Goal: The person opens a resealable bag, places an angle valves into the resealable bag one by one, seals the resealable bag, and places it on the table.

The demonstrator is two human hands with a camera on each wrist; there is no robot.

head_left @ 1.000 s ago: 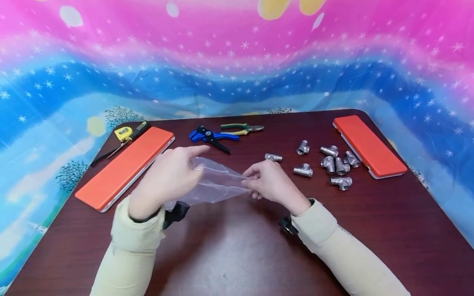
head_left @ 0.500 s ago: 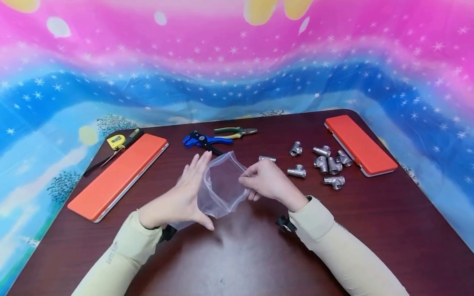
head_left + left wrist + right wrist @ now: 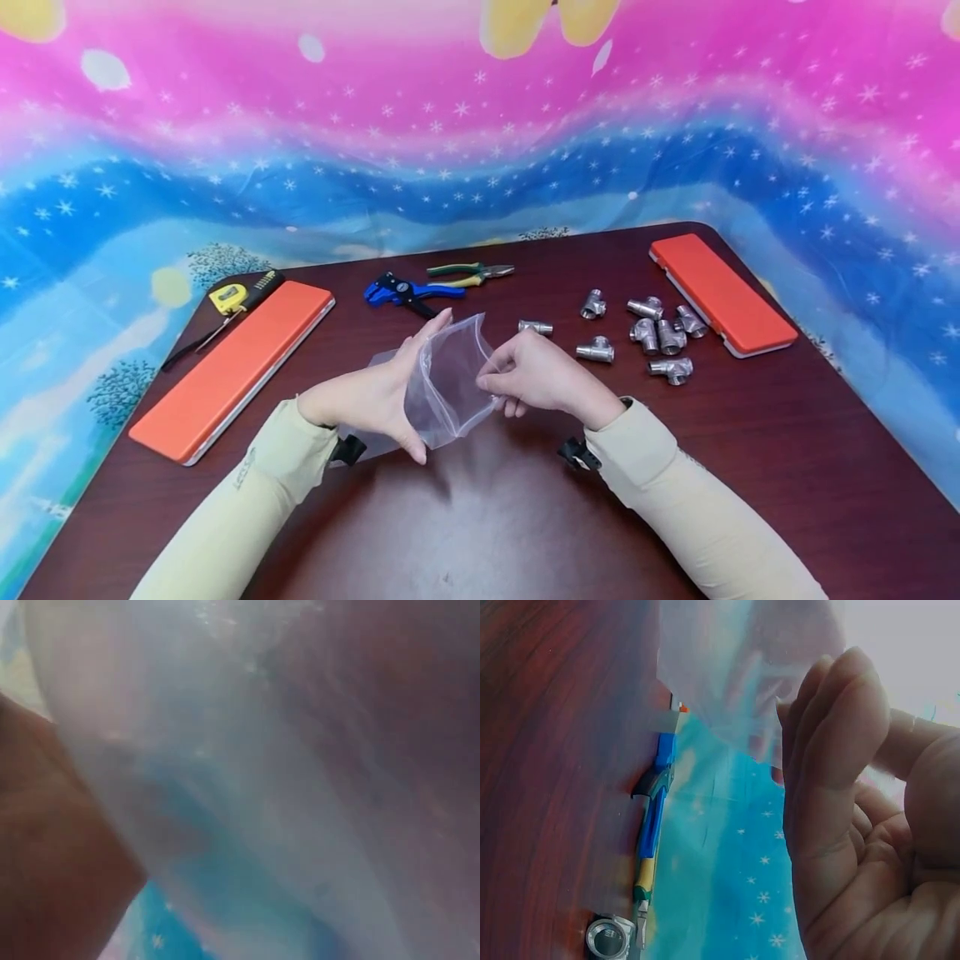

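Observation:
A clear plastic bag [image 3: 457, 371] is held up over the table between both hands, its mouth spread wide toward the right. My left hand [image 3: 367, 396] supports it from the left, thumb and fingers straight and spread apart. With thumb and fingertips my right hand [image 3: 543, 371] pinches the right edge of the bag's mouth. Blurred plastic of the bag [image 3: 247, 780] fills most of the left wrist view and hides the left fingers. In the right wrist view the bag [image 3: 727, 667] hangs beside the curled right fingers [image 3: 832, 735].
Several metal tee fittings [image 3: 671, 337] lie to the right, beside an orange case [image 3: 723, 292]. A longer orange case [image 3: 236, 371] lies left, near a yellow tape measure [image 3: 227, 297] and a black-handled tool [image 3: 262, 287]. Blue wire strippers [image 3: 405, 289] and pliers [image 3: 472, 273] lie at the back.
The left hand has turned and spread its thumb and fingers against the bag. The bag's mouth has gone from flat to wide open. The right hand keeps its pinch.

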